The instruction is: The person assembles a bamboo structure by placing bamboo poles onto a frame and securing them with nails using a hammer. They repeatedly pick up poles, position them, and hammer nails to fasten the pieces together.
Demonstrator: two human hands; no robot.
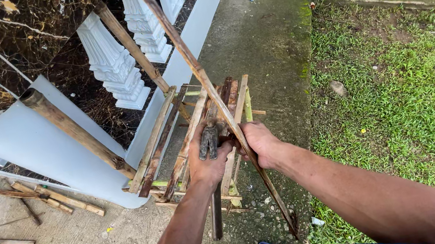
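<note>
My left hand point(207, 162) grips a dark tool point(208, 141), likely a hammer, by its handle, which runs down past my wrist; its head rests on the slats. My right hand point(260, 141) holds a long thin bamboo strip point(204, 82) that crosses the frame diagonally from upper left to lower right. Both hands sit over a small bamboo slat frame point(173, 141) that lies tilted on the concrete, made of several flat strips with cross pieces.
A thick bamboo pole point(76, 132) and a thinner one point(133, 47) lean on the white ledge point(36, 142) with balusters point(112, 63). Loose bamboo offcuts point(46, 197) lie on the concrete at left. Grass point(414, 87) is at right.
</note>
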